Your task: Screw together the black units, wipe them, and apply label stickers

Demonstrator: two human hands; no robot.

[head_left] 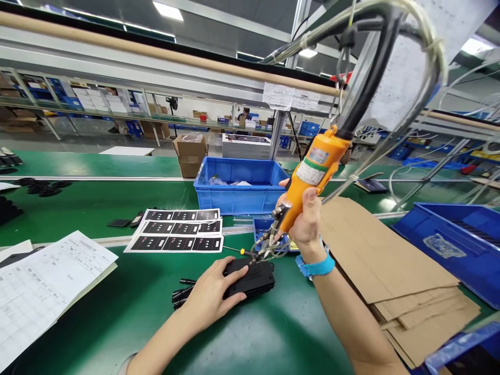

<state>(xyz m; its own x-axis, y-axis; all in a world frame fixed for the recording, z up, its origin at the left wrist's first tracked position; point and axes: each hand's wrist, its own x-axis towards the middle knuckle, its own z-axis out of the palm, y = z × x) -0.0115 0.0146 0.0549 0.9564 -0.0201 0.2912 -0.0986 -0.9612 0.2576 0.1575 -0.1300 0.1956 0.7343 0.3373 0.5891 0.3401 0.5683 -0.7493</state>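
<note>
My right hand (307, 219), with a blue band at the wrist, is wrapped round an orange electric screwdriver (310, 174) that hangs from a cable above. The tool slants down to the left, and its tip end meets the top of a black plastic housing (252, 278). Over the left part of that housing lies my left hand (214, 291), its thumb and fingers gripping it against the green table. Black ribbed cable ends (182, 297) stick out left of my left hand. Thin tubes and fittings hide the exact contact point of the tip.
A small blue tray (260, 226) and a yellow-handled screwdriver (244, 252) lie just beyond the housing. Printed label sheets (172, 242) lie to the left, papers (50, 291) nearer me. Flat cardboard (383, 255) and a blue bin (449, 245) occupy the right; another blue bin (242, 198) stands behind.
</note>
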